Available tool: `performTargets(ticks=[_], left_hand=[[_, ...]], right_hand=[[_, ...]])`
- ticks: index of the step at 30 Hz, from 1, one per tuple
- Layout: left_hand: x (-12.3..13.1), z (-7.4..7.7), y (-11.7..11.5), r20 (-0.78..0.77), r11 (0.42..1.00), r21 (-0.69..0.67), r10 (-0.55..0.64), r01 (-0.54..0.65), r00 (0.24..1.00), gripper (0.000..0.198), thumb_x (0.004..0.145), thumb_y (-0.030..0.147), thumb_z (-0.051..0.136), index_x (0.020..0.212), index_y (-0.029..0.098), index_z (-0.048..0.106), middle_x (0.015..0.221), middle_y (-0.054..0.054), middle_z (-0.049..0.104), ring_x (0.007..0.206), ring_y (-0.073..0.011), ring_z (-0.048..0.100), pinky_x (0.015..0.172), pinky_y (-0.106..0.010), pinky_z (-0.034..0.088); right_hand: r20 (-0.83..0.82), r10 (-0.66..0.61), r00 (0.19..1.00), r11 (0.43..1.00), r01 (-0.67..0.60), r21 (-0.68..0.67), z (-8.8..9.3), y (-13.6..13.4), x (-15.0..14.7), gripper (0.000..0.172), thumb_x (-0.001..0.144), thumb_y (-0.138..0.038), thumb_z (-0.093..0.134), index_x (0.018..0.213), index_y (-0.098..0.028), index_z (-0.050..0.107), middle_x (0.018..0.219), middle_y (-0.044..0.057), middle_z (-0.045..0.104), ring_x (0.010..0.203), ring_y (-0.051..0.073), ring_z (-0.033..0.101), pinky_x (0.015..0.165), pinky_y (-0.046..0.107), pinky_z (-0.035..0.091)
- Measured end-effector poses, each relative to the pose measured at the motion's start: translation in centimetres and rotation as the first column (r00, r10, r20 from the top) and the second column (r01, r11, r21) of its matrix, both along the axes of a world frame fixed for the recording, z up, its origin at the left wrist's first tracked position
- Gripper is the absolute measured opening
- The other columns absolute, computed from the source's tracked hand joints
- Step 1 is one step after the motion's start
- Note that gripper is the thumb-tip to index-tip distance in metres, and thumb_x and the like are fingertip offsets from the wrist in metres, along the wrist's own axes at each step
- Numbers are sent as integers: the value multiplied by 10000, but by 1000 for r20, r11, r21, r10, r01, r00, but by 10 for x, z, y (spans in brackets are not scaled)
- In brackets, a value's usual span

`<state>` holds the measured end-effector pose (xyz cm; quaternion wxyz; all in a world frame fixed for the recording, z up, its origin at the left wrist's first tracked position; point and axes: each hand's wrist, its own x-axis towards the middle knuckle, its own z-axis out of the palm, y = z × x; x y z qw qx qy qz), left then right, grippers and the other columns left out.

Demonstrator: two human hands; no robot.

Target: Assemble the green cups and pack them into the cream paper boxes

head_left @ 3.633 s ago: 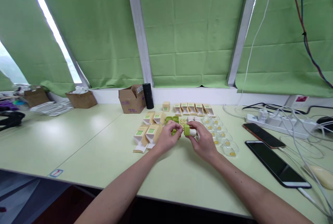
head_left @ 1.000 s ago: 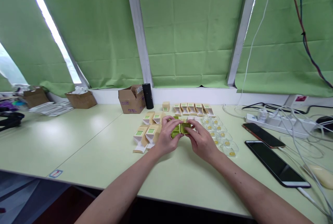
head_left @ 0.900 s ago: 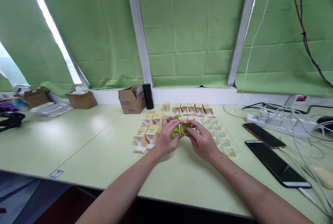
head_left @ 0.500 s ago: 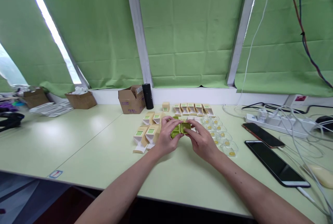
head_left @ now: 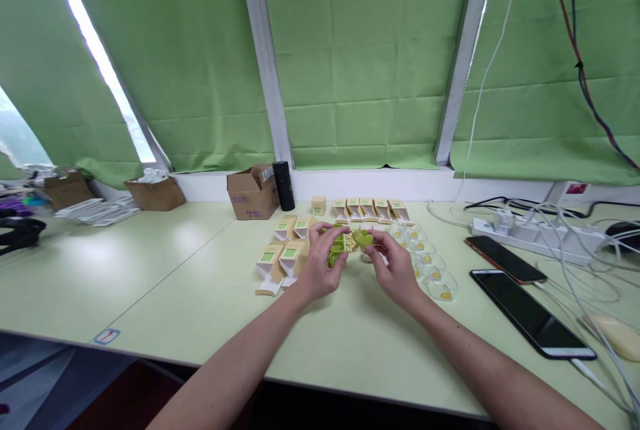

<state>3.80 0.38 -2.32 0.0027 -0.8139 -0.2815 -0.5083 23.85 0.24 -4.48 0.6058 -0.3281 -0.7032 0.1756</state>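
Note:
My left hand (head_left: 324,260) is closed around a green plastic piece (head_left: 337,251) with hollow compartments, much of it covered by the fingers. Between thumb and fingers of my right hand (head_left: 393,261) is a smaller glossy green plastic piece (head_left: 363,238), tilted, just right of the left one. A cream patterned part (head_left: 351,241) shows between the two; whether it is held or lies behind cannot be told. Left of my hands stand several cream boxes with green squares (head_left: 294,251), flaps open. Several clear plastic shells with yellow spots (head_left: 436,275) lie beside my right hand.
A row of cream boxes (head_left: 367,209) and a single closed one (head_left: 319,205) stand at the back. Behind them are a cardboard carton (head_left: 253,193) and a black cylinder (head_left: 284,185). At right lie two phones (head_left: 533,313), a power strip (head_left: 540,237) and tangled cables.
The green piece in my right hand has turned and moved slightly right and up, away from the left one. A cream part now shows between them. My left hand has hardly moved.

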Motion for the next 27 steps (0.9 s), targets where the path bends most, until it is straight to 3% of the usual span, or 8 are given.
performTargets(ticks=[3, 6, 12, 18, 23, 27], left_hand=[[0, 0, 0, -30, 999, 20, 38, -37, 999, 484, 935, 157, 612, 1412, 216, 557, 1315, -138, 658, 1272, -338, 426, 1072, -567, 433], [2, -1, 0, -72, 997, 49, 55, -52, 996, 541, 912, 133, 631, 1437, 224, 538, 1334, -134, 654, 1286, -344, 433, 1081, -566, 425], [4, -1, -1, -121, 995, 62, 80, -73, 989, 591, 912, 127, 639, 1476, 248, 513, 1377, -128, 636, 1322, -352, 461, 1127, -585, 390], [7, -3, -2, -193, 993, 87, 92, -76, 977, 611, 928, 109, 636, 1500, 269, 496, 1433, -138, 574, 1344, -349, 420, 1136, -594, 404], [8, -5, -1, -216, 997, 51, 66, -56, 974, 560, 922, 89, 627, 1450, 262, 557, 1326, -134, 620, 1281, -338, 463, 1088, -565, 462], [8, -5, 2, -144, 998, 6, 65, -65, 987, 449, 915, 133, 681, 1348, 244, 634, 1245, -127, 661, 1235, -335, 493, 1069, -572, 471]], right_hand=[[-98, 58, 994, 985, -73, -155, 1, 0, -1, 303, 1057, -514, 525, 1033, -226, 616, 909, 42, 712, 781, 198, 719, 726, 353, 629], [-140, 78, 987, 971, -107, -214, 1, 1, -2, 382, 1042, -593, 516, 958, -228, 591, 830, 20, 679, 721, 186, 692, 728, 352, 617], [-145, 91, 985, 961, -125, -247, 0, 0, -4, 430, 1034, -641, 503, 934, -230, 579, 765, 18, 693, 668, 182, 666, 720, 346, 588], [-91, 83, 992, 954, -106, -282, 1, -2, -4, 461, 1033, -670, 476, 901, -237, 567, 718, 19, 718, 611, 184, 673, 611, 305, 534], [-38, 93, 995, 945, -100, -311, 0, -4, -4, 473, 1035, -679, 458, 870, -247, 558, 636, 1, 701, 551, 178, 647, 545, 279, 480], [-3, 59, 998, 954, -57, -295, 6, -7, -2, 499, 1047, -673, 418, 875, -243, 604, 622, 0, 692, 547, 180, 650, 566, 285, 479]])
